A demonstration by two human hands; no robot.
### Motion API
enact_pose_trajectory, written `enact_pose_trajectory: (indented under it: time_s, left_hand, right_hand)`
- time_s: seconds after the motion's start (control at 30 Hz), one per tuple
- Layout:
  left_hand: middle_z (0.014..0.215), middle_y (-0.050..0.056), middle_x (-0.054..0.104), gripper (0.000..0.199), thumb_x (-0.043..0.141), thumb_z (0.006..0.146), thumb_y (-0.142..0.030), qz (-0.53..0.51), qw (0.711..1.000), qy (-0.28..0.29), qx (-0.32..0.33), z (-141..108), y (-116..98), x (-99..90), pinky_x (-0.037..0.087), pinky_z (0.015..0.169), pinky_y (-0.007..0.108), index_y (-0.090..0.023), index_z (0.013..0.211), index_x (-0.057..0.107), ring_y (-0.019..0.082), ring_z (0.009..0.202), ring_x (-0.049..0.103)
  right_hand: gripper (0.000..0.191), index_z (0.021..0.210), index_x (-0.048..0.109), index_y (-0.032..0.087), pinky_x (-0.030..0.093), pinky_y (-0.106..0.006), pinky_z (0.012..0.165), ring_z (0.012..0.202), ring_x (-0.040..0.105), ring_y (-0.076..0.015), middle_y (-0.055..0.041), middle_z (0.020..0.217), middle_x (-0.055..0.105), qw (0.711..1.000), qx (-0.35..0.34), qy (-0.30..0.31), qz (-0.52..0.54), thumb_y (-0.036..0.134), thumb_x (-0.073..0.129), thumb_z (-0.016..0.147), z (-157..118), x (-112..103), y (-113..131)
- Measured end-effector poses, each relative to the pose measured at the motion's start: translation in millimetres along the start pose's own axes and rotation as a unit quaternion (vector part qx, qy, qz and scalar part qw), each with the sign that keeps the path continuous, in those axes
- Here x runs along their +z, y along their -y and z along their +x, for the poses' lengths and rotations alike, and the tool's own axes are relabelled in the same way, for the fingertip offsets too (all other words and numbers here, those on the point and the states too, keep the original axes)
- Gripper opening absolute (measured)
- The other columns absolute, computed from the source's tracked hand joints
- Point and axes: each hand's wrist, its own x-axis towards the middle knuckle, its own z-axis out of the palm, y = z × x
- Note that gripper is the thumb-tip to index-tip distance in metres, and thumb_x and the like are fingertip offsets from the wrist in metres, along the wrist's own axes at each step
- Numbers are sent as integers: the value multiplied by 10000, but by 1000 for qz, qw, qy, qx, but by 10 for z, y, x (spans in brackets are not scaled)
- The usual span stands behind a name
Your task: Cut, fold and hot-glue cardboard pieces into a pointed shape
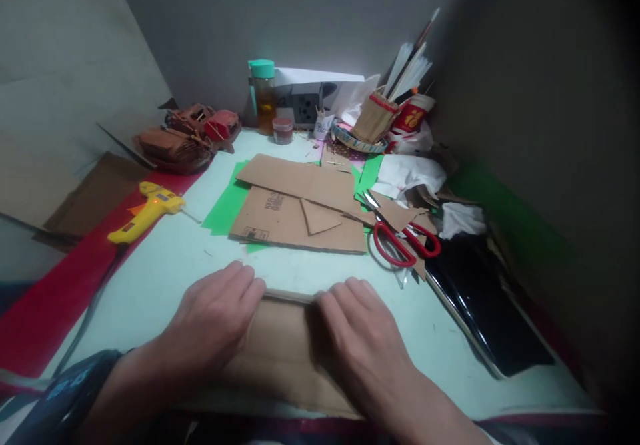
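Fingers curled, my left hand [217, 308] and right hand [357, 318] grip a brown, creased cardboard sheet [280, 338] near both far corners, seemingly for even control.

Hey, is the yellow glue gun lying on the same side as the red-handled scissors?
No, the glue gun lies toward the left, the scissors toward the right.

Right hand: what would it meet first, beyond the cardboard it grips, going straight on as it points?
The right hand would probably meet the near edge of the printed cardboard sheet, though its height above the table is unclear.
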Motion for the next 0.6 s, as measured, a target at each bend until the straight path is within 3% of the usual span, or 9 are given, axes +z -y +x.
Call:
enact_pose_trajectory:
  time_s: [0.2,0.37,0.5,0.6]
  left_hand:
    - [778,57,519,242,476,756,35,-26,999,24,21,33,76,-25,385,594,374,-201,776,526,251,723,484]
    - [819,55,547,206,440,896,-19,-49,998,-8,26,-1,148,-130,447,616,341,-178,931,565,227,748,548]
    - [872,46,616,175,432,977,-119,-88,993,-71,19,12,174,-270,489,633,268,-208,1036,570,166,742,619]
    - [987,24,730,181,468,991,-220,-154,986,-67,-1,98,135,-334,552,744,216,-279,1134,561,153,857,720]
  right_hand:
    - [229,778,612,138,264,-356,630,700,386,-212,-61,752,547,999,26,30,19,8,491,924,-54,-50,-104]
    - [162,870,639,134,319,-350,679,739,455,-212,-59,799,616,996,78,27,37,35,536,948,-108,-204,-233]
    - [151,877,642,148,404,-303,706,767,524,-189,-49,824,651,992,89,-3,88,75,548,969,18,-426,-353]
    - [158,847,655,162,443,-258,715,773,565,-159,-26,822,672,991,60,-1,120,43,603,936,220,-606,-436]
